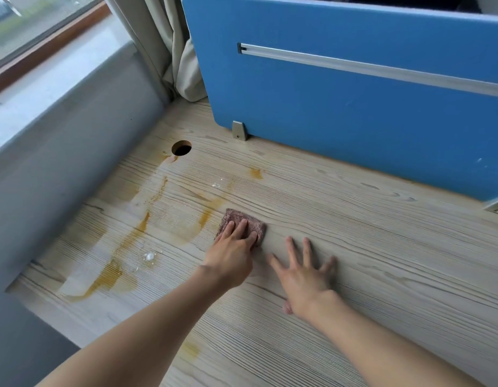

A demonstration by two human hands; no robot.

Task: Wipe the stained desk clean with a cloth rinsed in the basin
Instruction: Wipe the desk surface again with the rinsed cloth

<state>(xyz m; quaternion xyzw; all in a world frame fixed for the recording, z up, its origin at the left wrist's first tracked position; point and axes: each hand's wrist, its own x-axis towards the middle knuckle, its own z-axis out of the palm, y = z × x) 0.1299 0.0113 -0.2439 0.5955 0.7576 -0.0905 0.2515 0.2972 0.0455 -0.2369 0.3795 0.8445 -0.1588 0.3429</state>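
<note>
The wiping looks underway but far from finished. The left hand lies flat on a small folded reddish-brown cloth, fingers straight and close together, pressing it down rather than gripping it. The cloth sits near the middle of the surface, about halfway between the front and back edges. The right hand rests palm-down on bare wood just to the right of the cloth, fingers spread wide and holding nothing; it seems to be bracing the body.

Left of the cloth, most of the mess is not yet dealt with. Long yellow-brown streaks run from the front left corner toward the round cable hole near the back left corner, with pale smeared patches between them. Two small white specks sit among the streaks. A separate orange spot lies close to the back edge, in front of the blue partition, and a faint yellowish patch shows near the front edge between the arms.

The wood to the right of the cloth looks free of stains, though I cannot tell whether it has been wiped. The basin is not in view, so I cannot tell how wet or fresh the cloth is. By my judgement, the whole left half needs wiping.
</note>
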